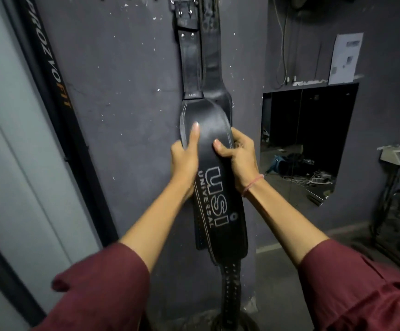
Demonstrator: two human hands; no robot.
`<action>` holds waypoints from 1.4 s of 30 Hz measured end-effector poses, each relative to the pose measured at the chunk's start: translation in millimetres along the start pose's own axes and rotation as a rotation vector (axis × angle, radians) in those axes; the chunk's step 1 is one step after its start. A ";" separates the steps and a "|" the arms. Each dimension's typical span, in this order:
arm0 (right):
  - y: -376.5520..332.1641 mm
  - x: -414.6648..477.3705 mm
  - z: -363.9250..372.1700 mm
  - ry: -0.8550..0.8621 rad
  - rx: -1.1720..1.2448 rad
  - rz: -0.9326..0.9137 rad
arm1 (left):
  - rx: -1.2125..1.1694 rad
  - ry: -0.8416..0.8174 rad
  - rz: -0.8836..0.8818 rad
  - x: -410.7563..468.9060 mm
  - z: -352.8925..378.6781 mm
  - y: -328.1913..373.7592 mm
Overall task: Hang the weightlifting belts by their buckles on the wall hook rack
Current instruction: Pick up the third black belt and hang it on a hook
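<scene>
Left of my grip: a black upright frame post (50, 75) with orange and white lettering leans along the pale wall panel (10, 163), well apart from my hands.
My left hand (184, 161): wrapped on the left edge of the wide black leather weightlifting belt (214, 168), thumb stretched up flat across its face, fingers hidden behind the edge.
Between my hands: the belt's broad back panel, white stitching along its rim, "USI UNIVERSAL" printed running down just below my grip.
My right hand (238, 158): closed on the belt's right edge, thumb pressing the face, fingers curled round the back; a pink thread band (252, 182) sits on that wrist.
Above my grip: the belt narrows into a strap with metal rivets and runs up the dark grey wall (127, 91) to a silver buckle (183, 0) at the top edge of view; the hook itself I cannot make out.
Behind it: a second black leather belt (212, 56) hangs touching the first, just right of its strap.
Below my grip: the punched tail strap (231, 283) hangs down toward the floor.
My sleeves: maroon, pushed up my forearms (103, 290).
Right of my grip: a rectangular wall opening (308, 139), holding a blue bag and tangled white cables on its floor; a paper sheet (346, 58) is stuck above it.
</scene>
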State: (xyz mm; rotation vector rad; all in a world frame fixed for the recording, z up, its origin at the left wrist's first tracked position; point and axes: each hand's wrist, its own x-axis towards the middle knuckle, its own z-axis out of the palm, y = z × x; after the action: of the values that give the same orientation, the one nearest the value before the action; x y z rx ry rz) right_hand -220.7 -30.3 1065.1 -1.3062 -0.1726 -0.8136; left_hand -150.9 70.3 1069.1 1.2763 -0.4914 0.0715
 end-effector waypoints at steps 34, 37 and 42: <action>70.4 -83.1 -69.2 -0.274 -0.260 0.297 | -0.351 -0.042 -0.318 45.7 -0.7 13.5; 62.9 -67.0 -54.7 -0.233 -0.257 0.306 | -0.313 -0.034 -0.154 39.4 5.9 7.2; 5.5 11.8 -11.2 0.027 -0.319 0.026 | -0.216 -0.090 0.017 22.5 22.3 4.1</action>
State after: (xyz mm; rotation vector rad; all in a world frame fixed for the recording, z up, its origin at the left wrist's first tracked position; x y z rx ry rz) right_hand -212.5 -45.3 1063.9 -1.5915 -0.0028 -0.8601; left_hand -139.0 45.9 1086.0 1.0674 -0.5720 -0.0248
